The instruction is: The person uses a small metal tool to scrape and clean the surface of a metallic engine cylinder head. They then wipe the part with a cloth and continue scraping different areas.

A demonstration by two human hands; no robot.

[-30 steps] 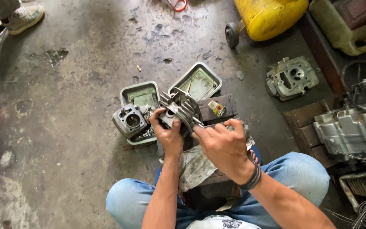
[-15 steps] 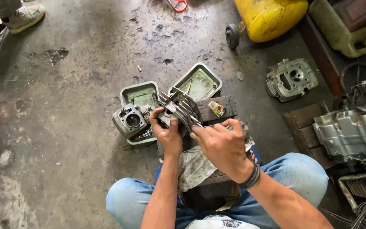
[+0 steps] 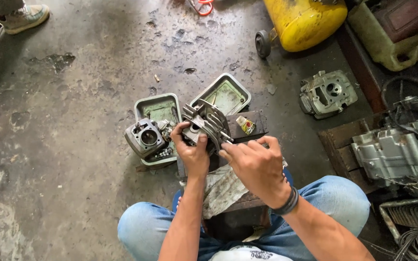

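My left hand [image 3: 191,151] grips a finned grey engine cylinder [image 3: 206,122] and holds it up above my knees. My right hand [image 3: 254,165] rests against the cylinder's right side, fingers pinched together at its fins; what they pinch is too small to tell. Below both hands a dirty rag [image 3: 223,188] lies over a dark block between my legs. Just left of the cylinder another grey cylinder part with a round bore [image 3: 144,137] sits in a green metal tray [image 3: 156,107].
A second green tray [image 3: 233,90] lies beyond the cylinder. A cylinder head [image 3: 327,93] rests on the concrete floor at right, near an engine case [image 3: 402,145]. A yellow tank on wheels [image 3: 306,21] stands at the top. Another person's shoe [image 3: 22,17] shows at top left.
The hands and cylinder have barely moved. My right hand's fingers have shifted slightly along the cylinder's right side.
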